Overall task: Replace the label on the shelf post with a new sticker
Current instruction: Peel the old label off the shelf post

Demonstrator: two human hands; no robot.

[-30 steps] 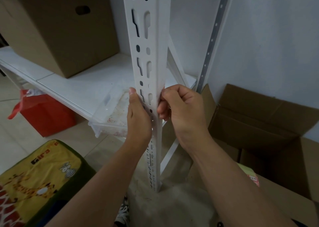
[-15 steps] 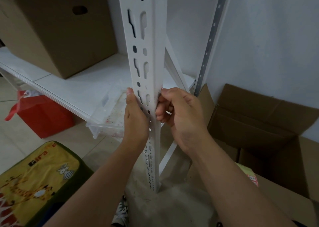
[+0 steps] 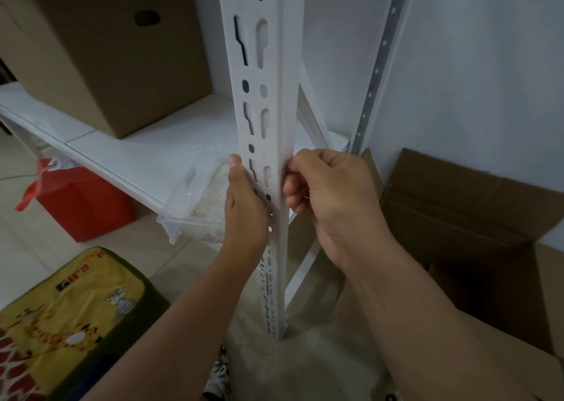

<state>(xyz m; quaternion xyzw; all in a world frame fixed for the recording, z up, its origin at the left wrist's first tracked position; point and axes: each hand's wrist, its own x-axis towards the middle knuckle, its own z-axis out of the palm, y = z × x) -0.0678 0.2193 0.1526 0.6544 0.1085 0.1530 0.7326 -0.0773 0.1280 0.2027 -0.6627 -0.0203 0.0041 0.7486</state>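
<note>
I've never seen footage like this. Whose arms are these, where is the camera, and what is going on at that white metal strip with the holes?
There is no machine here: a person wears a camera on the head, so you look down along their own two bare arms. The white strip is an upright shelf post with slots punched through it. The left hand rests against the post's left side, thumb pointing up. The right hand has its fingers curled at the post's right edge, as if picking at something there; any label is too small or hidden to make out. On the white shelf stand a cardboard box and a clear plastic tray that juts over the edge. An open cardboard box stands on the right.
</note>
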